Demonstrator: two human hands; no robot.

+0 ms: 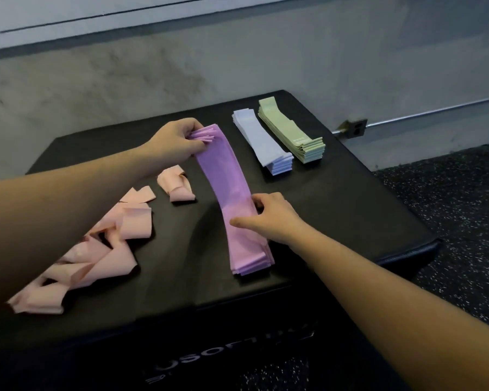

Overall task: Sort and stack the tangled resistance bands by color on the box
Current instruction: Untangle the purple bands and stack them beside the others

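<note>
Flat stack of purple rubber resistance bands (232,198) lies lengthwise mid-top of the black padded box (350,210), far ends fanned and pinched by left hand (178,142), right hand (268,215) pinching its near edge; loose pink bands (96,249) left, lavender stack (266,142) and green stack (291,131) beyond.

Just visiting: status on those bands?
Left hand and right hand grip purple stack. Pink bands still tangled. Nothing blocking.

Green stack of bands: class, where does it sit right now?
In the head view, the green stack lies at the black box's far right corner, beside the pale blue stack.
</note>
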